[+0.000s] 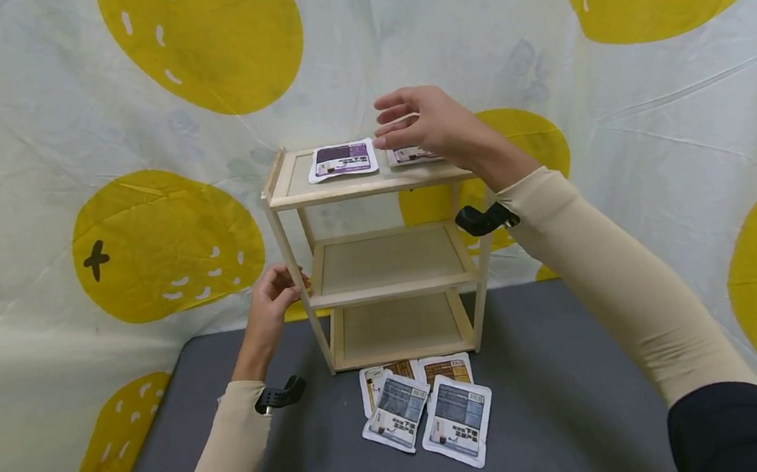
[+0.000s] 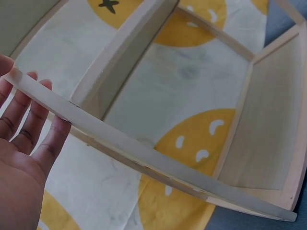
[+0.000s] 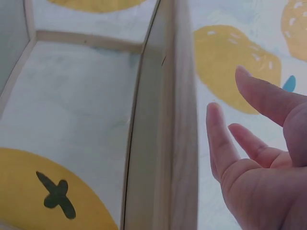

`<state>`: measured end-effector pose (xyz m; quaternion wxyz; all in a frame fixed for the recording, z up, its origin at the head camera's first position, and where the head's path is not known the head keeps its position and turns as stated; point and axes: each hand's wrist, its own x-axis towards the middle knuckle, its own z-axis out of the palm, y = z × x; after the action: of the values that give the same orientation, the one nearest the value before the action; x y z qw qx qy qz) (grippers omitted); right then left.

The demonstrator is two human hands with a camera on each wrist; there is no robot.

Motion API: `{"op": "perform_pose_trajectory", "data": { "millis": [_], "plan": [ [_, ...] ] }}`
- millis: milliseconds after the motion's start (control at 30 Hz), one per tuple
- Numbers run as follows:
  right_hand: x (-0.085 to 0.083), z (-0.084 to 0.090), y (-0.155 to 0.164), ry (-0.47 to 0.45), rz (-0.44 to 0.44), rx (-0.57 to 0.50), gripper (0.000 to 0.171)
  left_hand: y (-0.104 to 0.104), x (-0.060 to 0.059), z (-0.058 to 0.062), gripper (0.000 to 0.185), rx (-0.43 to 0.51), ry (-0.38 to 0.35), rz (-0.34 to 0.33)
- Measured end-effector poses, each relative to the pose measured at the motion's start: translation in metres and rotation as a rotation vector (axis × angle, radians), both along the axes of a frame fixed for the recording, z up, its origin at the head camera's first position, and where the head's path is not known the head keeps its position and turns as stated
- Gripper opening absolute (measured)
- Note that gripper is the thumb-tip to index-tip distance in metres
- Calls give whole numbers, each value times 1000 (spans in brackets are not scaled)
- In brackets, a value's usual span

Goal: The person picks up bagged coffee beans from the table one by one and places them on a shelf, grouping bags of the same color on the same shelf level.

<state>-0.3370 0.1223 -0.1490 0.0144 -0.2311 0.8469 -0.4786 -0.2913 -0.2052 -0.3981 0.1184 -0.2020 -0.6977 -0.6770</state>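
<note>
**Inspector A:** Contents of the wooden shelf unit (image 1: 382, 266), tier by tier?

**Inspector B:** Three tiers. On the top tier lie two flat packets: a purple packet (image 1: 342, 160) at the middle, fully visible, and a second packet (image 1: 414, 155) to its right, partly hidden under the right hand (image 1: 425, 125). The middle tier and the bottom tier show bare board.

**Inspector A:** Anything outside the unit?

**Inspector B:** Four pouches on the grey desk (image 1: 561, 394), just in front of the shelf foot: two blue-faced pouches (image 1: 432, 416) nearest the camera, overlapping two brown-faced pouches (image 1: 420, 372) behind them.

**Inspector A:** Orientation of the purple packet?

**Inspector B:** Flat, printed face up, long axis running left to right along the tier's front rail. The second packet lies flat as well; its axis cannot be determined under the hand.

**Inspector A:** State of the hands?

**Inspector B:** Right hand hovers over the second packet, fingers loosely extended and released, grasping nothing. Left hand (image 1: 276, 297) is at the unit's left front post, level with the middle tier, fingers curled around the wood; the left wrist view shows fingers (image 2: 29, 120) behind the rail.
</note>
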Motion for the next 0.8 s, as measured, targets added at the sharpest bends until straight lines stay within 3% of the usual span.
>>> {"op": "perform_pose_trajectory", "data": {
  "millis": [133,500,800],
  "plan": [
    [11,-3,4,-13,52,-98,69,0,0,1,18,0,5,0],
    [36,-24,10,-19,208,-181,57,-1,-2,-1,18,-1,-7,4],
    [55,-43,15,10,281,-170,59,0,-2,-1,16,6,-15,3]
  ]
}}
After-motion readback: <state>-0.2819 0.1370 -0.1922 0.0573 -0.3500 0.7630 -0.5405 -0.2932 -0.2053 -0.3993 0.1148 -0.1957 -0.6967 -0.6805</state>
